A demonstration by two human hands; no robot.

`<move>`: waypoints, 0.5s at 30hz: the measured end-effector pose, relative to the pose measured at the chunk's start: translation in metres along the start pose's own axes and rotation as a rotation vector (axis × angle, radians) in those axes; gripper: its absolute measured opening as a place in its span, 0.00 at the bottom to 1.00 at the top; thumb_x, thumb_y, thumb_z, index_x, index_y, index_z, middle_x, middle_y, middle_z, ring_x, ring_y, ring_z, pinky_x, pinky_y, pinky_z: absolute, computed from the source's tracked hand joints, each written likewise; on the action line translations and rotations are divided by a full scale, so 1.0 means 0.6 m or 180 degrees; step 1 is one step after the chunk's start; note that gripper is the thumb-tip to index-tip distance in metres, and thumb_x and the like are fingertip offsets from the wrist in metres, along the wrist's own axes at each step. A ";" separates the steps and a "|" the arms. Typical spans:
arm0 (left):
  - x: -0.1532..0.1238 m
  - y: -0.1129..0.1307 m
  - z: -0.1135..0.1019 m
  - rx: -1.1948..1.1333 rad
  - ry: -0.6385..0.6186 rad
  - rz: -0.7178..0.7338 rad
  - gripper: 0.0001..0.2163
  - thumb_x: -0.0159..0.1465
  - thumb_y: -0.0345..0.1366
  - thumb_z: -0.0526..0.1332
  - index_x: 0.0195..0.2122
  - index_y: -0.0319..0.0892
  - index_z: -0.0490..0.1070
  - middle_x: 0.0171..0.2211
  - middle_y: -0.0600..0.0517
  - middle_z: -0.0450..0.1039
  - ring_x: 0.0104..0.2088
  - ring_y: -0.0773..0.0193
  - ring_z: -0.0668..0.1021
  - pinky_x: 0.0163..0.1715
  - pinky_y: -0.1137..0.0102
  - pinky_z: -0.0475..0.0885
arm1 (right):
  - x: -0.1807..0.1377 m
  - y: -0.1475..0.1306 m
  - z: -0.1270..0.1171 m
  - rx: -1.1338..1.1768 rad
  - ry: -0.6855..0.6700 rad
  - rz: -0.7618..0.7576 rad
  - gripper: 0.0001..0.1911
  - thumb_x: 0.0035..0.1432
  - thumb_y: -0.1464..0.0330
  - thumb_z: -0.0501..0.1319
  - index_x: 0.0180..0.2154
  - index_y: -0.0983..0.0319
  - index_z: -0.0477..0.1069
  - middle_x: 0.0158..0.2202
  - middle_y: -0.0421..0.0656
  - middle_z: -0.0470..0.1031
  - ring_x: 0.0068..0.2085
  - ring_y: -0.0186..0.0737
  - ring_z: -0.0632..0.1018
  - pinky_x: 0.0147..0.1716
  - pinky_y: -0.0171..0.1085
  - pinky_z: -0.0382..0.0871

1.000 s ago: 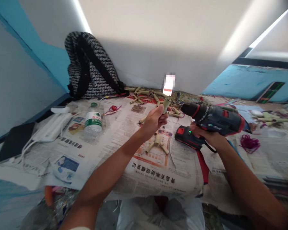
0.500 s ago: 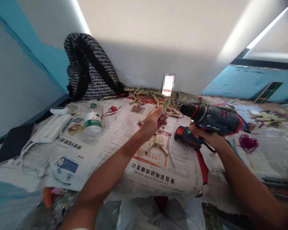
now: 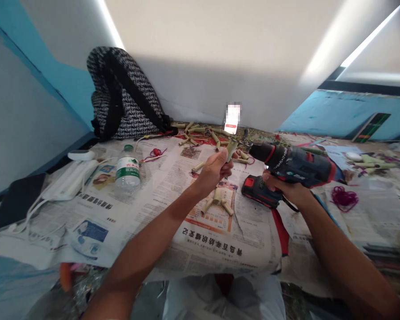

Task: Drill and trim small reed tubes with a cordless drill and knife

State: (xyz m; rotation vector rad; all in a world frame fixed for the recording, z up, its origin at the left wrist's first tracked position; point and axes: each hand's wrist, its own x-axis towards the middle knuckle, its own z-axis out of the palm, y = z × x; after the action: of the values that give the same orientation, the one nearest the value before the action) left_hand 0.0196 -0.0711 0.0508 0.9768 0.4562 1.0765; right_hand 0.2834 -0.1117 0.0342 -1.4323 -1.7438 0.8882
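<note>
My left hand [image 3: 215, 170] is closed round a short greenish bamboo piece [image 3: 231, 149], held upright above the newspaper. My right hand [image 3: 284, 190] grips a black and red cordless drill [image 3: 293, 166]; its nose points left at the bamboo piece, a little apart from it. The drill's battery base shows a green light. On the newspaper [image 3: 173, 209] below my hands lie several short bamboo pieces [image 3: 216, 201].
More bamboo pieces [image 3: 200, 132] are scattered at the back by a standing phone [image 3: 232, 119]. A water bottle [image 3: 128, 170], white charger and cables [image 3: 70, 178], dark tablet [image 3: 15, 201] and patterned bag [image 3: 123, 95] lie left. Purple string [image 3: 345, 196] lies right.
The drill has shifted slightly left toward the bamboo piece, which my left hand has kept raised in nearly the same place. The view has drifted a little.
</note>
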 end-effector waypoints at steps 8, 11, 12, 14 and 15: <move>-0.002 0.004 -0.008 0.0185 0.0014 0.0187 0.19 0.75 0.51 0.62 0.39 0.39 0.75 0.25 0.59 0.52 0.24 0.71 0.56 0.25 0.76 0.59 | -0.002 0.009 0.003 0.0122 0.0195 0.0010 0.31 0.61 0.42 0.68 0.23 0.57 0.63 0.22 0.39 0.65 0.27 0.38 0.67 0.32 0.43 0.64; -0.003 0.005 -0.009 0.0276 -0.0044 0.0281 0.19 0.74 0.52 0.62 0.38 0.39 0.74 0.25 0.59 0.52 0.25 0.71 0.56 0.26 0.76 0.59 | -0.003 0.011 0.003 0.0091 0.0206 -0.0033 0.30 0.61 0.41 0.68 0.24 0.57 0.64 0.22 0.39 0.65 0.27 0.39 0.68 0.32 0.42 0.65; -0.004 0.005 -0.009 0.0295 -0.0055 0.0318 0.19 0.74 0.52 0.63 0.38 0.39 0.74 0.26 0.59 0.53 0.25 0.71 0.57 0.26 0.76 0.59 | -0.003 0.011 0.003 0.0074 0.0191 -0.0047 0.31 0.61 0.41 0.67 0.24 0.57 0.64 0.22 0.39 0.65 0.28 0.39 0.68 0.33 0.42 0.65; -0.004 0.006 -0.009 0.0354 -0.0032 0.0349 0.20 0.73 0.53 0.63 0.38 0.39 0.74 0.26 0.59 0.53 0.25 0.71 0.57 0.26 0.75 0.59 | -0.004 0.008 0.003 0.0036 0.0132 -0.0068 0.31 0.62 0.41 0.67 0.24 0.57 0.63 0.23 0.39 0.65 0.28 0.38 0.68 0.33 0.42 0.66; -0.004 0.006 -0.009 0.0392 -0.0006 0.0345 0.20 0.73 0.54 0.64 0.38 0.39 0.74 0.25 0.59 0.53 0.25 0.71 0.57 0.26 0.75 0.59 | -0.005 0.007 0.003 0.0025 0.0122 -0.0089 0.30 0.63 0.41 0.66 0.24 0.57 0.63 0.23 0.39 0.66 0.28 0.38 0.68 0.34 0.42 0.66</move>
State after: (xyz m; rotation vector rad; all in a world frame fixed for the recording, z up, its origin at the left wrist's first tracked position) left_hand 0.0127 -0.0707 0.0508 1.1217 0.4769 1.1552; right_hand 0.2847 -0.1139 0.0294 -1.4077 -1.7260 0.8469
